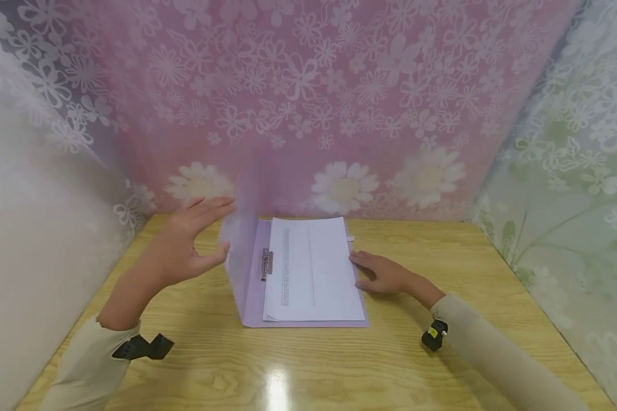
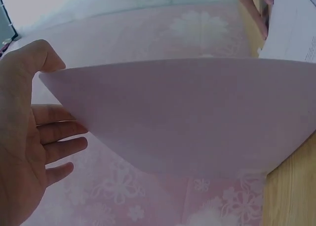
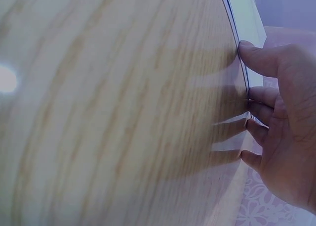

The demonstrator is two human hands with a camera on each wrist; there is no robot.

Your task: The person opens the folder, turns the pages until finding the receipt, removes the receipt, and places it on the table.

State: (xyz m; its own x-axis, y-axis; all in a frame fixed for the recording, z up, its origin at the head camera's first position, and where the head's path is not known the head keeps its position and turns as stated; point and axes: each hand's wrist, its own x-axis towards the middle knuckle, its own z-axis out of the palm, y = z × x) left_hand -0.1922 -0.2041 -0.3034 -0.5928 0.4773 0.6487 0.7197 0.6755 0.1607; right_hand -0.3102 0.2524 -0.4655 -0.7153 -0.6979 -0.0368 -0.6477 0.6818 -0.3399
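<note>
A lilac clip folder lies spread on the table, its cover raised on the left. White printed sheets lie inside beside a metal clip. With thumb and fingers spread apart, my left hand touches the cover's free edge; in the left wrist view the cover looks bowed. My right hand rests at the folder's right edge, its fingertips against the border of the sheets. The right wrist view has the thumb and fingers spaced along that edge.
The folder lies on a wood-grain table. Behind it rises a pink flower-patterned backdrop, with pale curtain-like walls on the left and right. A small light tab sticks out at the folder's right side.
</note>
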